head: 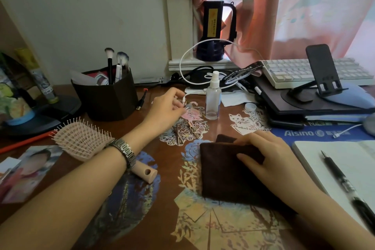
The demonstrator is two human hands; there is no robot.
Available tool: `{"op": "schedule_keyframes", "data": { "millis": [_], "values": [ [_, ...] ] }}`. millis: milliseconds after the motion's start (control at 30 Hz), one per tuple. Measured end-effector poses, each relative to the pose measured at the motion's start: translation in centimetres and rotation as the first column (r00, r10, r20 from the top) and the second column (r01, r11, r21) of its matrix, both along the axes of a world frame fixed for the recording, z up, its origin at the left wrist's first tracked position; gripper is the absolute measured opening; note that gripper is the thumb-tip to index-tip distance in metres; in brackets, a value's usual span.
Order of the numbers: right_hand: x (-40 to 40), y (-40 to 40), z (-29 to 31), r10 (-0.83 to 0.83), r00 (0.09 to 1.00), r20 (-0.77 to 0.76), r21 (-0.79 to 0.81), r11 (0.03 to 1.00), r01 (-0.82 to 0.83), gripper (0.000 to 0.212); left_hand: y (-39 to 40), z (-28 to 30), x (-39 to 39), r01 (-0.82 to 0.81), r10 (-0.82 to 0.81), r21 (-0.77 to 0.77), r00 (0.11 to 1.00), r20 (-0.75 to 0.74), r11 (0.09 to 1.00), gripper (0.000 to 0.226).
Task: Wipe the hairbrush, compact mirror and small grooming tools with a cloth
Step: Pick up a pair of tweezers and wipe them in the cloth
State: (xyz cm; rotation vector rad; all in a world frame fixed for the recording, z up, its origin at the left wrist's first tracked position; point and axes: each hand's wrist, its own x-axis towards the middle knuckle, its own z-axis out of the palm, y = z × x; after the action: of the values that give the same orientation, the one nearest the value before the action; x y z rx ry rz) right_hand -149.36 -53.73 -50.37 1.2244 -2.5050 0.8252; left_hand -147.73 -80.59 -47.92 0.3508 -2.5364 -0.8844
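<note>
A small shiny grooming tool [187,106] is pinched in the fingers [178,105] of the left hand [165,110], just above the desk [162,199]. What kind of tool it is cannot be told, because it is small and partly hidden. More thin tools [179,134] are seen lying on the desk just below that hand. A metal watch [123,151] is worn on the left wrist.

The dark brown cloth [223,174] is lain flat and folded on the desk. It is pressed down by the right hand [263,156], whose fingers [248,158] are spread flat on top and not closed around it.

The pink hairbrush [81,140] is laid on the desk under the left forearm, bristles up, with its handle pointing toward the cloth. A clear spray bottle [213,97] is stood upright just beside the left hand, and its loose cap [250,107] is near it. A dark box [107,95] with makeup brushes is set farther back on the left. An open notebook [334,164] with a black pen [345,184] on it is placed to the right of the cloth.
</note>
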Motion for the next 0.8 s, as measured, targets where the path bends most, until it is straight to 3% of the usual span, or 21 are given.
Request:
{"op": "schedule_keyframes", "data": {
  "millis": [100,233,567,800],
  "values": [
    [0.1,0.1,0.0,0.012,1.000,-0.014,0.007,1.000,-0.012,0.020,0.8,0.9,2.0,0.089,-0.090,-0.038,0.996,-0.024,0.995,0.043],
    [0.6,0.3,0.0,0.026,1.000,-0.003,0.016,1.000,-0.026,0.022,2.0,1.5,5.4,0.122,-0.123,-0.030,0.991,-0.053,0.992,0.031],
    [1.2,0.9,0.0,0.115,0.985,0.126,-0.041,0.993,-0.111,0.017,4.1,2.1,12.6,0.195,-0.142,0.233,0.964,-0.226,0.953,0.008],
    [2.1,0.3,-0.1,0.240,0.960,0.140,0.050,0.967,-0.249,0.027,4.4,0.1,14.9,0.233,-0.169,0.401,0.967,-0.189,0.886,0.019]
  ]
}}
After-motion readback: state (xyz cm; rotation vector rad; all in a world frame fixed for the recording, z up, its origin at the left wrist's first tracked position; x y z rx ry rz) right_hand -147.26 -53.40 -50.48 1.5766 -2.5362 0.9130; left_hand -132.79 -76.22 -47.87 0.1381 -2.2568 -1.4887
